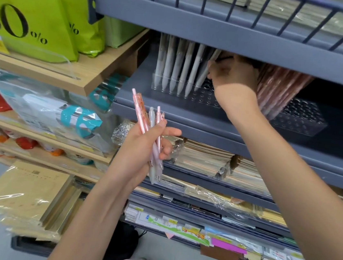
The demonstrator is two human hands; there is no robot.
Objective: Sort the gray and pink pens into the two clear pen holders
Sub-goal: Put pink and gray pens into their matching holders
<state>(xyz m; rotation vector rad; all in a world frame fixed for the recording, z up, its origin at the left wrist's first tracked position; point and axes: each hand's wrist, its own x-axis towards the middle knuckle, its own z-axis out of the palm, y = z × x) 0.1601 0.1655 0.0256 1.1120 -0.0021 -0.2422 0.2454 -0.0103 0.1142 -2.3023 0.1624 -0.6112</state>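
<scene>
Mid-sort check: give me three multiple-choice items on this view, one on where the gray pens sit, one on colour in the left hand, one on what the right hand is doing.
1. The gray pens stand in: A the left clear holder; B the right clear holder; C the wooden shelf.
2. The left hand grips a bundle that is mostly: A green; B pink; C black.
3. The right hand is: A hanging idle; B flat on notebooks; C holding a tilted gray pen.

1 A: they stand upright in its back rows.
2 B: pink barrels show, with one gray among them.
3 C: its fingers curl round the pen at the left clear holder.
</scene>
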